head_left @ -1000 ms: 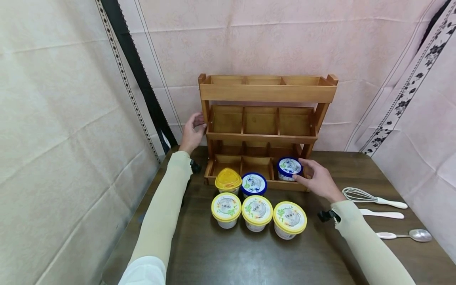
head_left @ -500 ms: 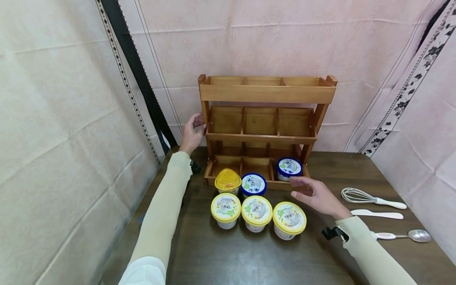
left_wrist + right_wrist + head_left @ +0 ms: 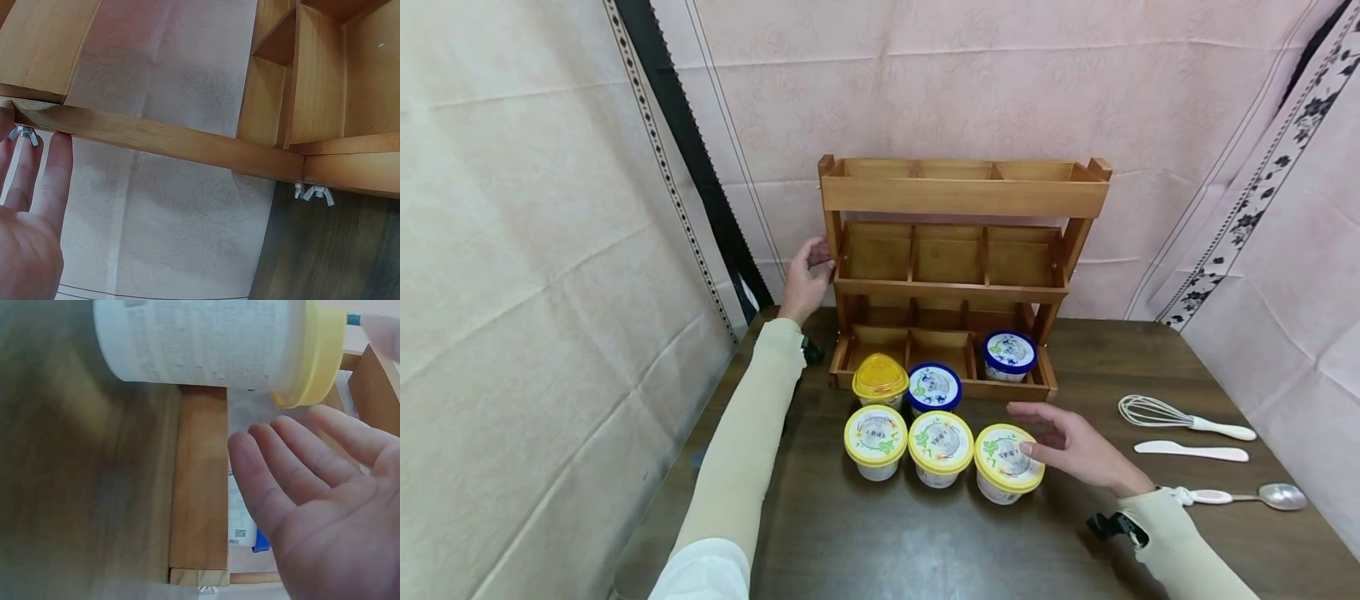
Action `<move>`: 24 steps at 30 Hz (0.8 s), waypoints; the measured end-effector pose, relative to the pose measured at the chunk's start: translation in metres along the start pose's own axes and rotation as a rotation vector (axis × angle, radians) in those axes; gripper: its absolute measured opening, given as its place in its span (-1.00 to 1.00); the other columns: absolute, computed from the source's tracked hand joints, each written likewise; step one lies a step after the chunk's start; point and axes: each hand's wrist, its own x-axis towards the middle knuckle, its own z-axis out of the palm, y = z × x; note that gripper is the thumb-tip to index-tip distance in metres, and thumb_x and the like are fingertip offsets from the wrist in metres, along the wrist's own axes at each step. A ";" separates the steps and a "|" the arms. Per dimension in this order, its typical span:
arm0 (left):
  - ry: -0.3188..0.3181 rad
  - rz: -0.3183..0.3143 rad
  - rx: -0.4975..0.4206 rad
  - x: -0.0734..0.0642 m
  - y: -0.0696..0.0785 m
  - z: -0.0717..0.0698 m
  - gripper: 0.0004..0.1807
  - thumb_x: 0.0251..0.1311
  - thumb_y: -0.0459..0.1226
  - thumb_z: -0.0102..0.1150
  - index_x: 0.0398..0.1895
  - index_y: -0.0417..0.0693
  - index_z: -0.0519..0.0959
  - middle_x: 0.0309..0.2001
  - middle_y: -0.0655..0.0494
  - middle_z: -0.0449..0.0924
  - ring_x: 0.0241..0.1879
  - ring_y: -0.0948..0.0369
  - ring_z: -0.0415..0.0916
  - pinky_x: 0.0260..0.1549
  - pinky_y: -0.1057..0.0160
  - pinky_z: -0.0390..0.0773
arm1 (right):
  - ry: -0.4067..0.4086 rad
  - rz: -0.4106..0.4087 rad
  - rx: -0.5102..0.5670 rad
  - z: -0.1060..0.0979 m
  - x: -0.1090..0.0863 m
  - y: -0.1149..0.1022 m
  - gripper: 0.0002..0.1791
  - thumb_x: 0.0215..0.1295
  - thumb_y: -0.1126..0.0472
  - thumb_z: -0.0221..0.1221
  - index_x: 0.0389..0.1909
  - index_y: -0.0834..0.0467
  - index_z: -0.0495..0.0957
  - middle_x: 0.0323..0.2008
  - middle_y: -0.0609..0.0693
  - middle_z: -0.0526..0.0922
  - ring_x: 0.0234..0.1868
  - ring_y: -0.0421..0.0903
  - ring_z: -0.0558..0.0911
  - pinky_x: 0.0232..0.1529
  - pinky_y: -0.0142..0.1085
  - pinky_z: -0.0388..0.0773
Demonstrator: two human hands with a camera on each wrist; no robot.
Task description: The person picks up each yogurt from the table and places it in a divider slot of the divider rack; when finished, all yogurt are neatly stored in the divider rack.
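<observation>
- Pale patterned cloth (image 3: 1000, 92) hangs behind and along both sides.
- The dark brown table (image 3: 940, 554) spreads across the near part of the scene.
- A wooden rack (image 3: 962, 198) stands at the far side, with three tiers, each divided into three compartments.
- The left hand (image 3: 807, 283) is at the rack's left side, fingers fairly straight, fingertips against the post without wrapping round it.
- The right hand (image 3: 1078, 446) has its thumb and fingers apart, holding nothing; its thumb is over the edge of the near right tub (image 3: 998, 468), and I cannot tell whether they touch.
- That tub is upright with a flat yellow lid, rightmost in a near row beside the middle tub (image 3: 940, 446) and the left tub (image 3: 876, 439), both yellow-lidded.
- Just beyond that row are a domed yellow-lidded tub (image 3: 879, 379) and, right of it, a blue-lidded tub (image 3: 935, 388).
- Another blue-lidded tub (image 3: 1010, 353) sits in the lowest tier's right compartment.
- On the right lie a whisk (image 3: 1159, 410), a spoon (image 3: 1281, 497) nearest, and a white knife (image 3: 1191, 452) between them.
- Metal wing nuts (image 3: 319, 195) show on the rack's side.
</observation>
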 end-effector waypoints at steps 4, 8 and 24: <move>0.000 -0.003 0.004 -0.001 0.000 0.000 -0.53 0.51 -0.49 0.10 0.43 -0.21 0.41 0.24 -0.28 0.53 0.27 -0.17 0.52 0.44 -0.11 0.42 | -0.035 -0.007 0.009 0.005 -0.007 0.003 -0.30 0.44 0.07 0.34 0.53 0.10 0.38 0.48 0.21 0.48 0.38 0.28 0.54 0.19 -0.03 0.69; 0.003 0.000 0.011 -0.002 -0.001 0.001 -0.53 0.51 -0.49 0.10 0.43 -0.23 0.41 0.24 -0.29 0.54 0.27 -0.17 0.53 0.43 -0.11 0.42 | -0.081 -0.007 0.059 0.009 -0.012 0.005 -0.18 0.35 0.10 0.41 0.57 0.14 0.31 0.48 0.19 0.47 0.35 0.04 0.58 0.17 -0.26 0.66; 0.019 0.011 0.028 -0.001 -0.001 0.002 -0.55 0.50 -0.50 0.10 0.41 -0.21 0.43 0.22 -0.26 0.54 0.26 -0.16 0.53 0.43 -0.12 0.41 | -0.075 -0.040 0.057 0.008 -0.015 0.011 0.05 0.13 0.11 0.58 0.60 0.16 0.25 0.42 0.13 0.50 0.24 -0.32 0.57 0.12 -0.33 0.68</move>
